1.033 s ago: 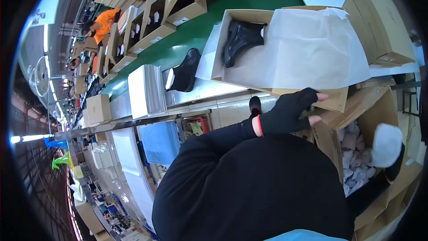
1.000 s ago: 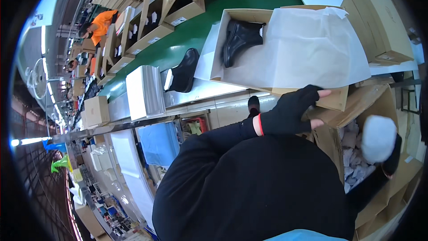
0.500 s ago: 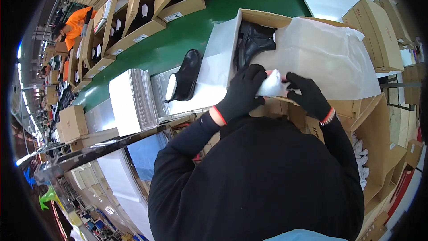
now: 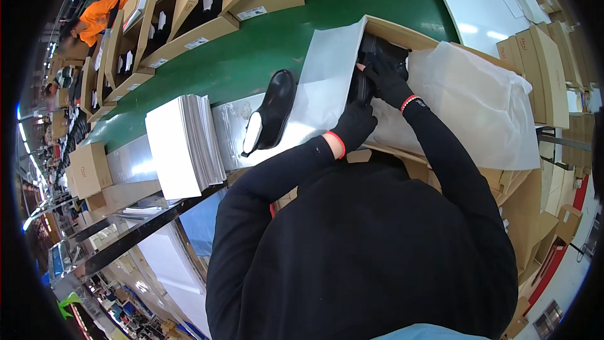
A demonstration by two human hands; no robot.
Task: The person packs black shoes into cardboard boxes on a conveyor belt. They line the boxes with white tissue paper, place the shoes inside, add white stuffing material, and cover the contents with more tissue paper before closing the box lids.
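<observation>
A black ankle boot (image 4: 394, 54) lies at the left end of an open cardboard box (image 4: 412, 39) lined with white tissue paper (image 4: 469, 104). My right hand (image 4: 389, 83), in a black glove with a bare fingertip showing, reaches over the boot and grips it. Close to the box's near left corner, my left hand (image 4: 355, 124) has its gloved fingers curled on the boot's near end. Both hands hide much of that boot. Outside the box on the left, a second black boot (image 4: 277, 108) with white stuffing in its opening lies on the metal-topped table.
A thick stack of white paper sheets (image 4: 179, 145) sits left of the second boot. Several open boxes (image 4: 201, 34) line the far side of the green surface (image 4: 352, 1). Closed boxes (image 4: 544, 75) stand at right. A person in orange (image 4: 97, 19) works at far left.
Both hands have moved from the white wad at the box's near edge onto the boot inside. The wad is out of sight. My view has shifted slightly.
</observation>
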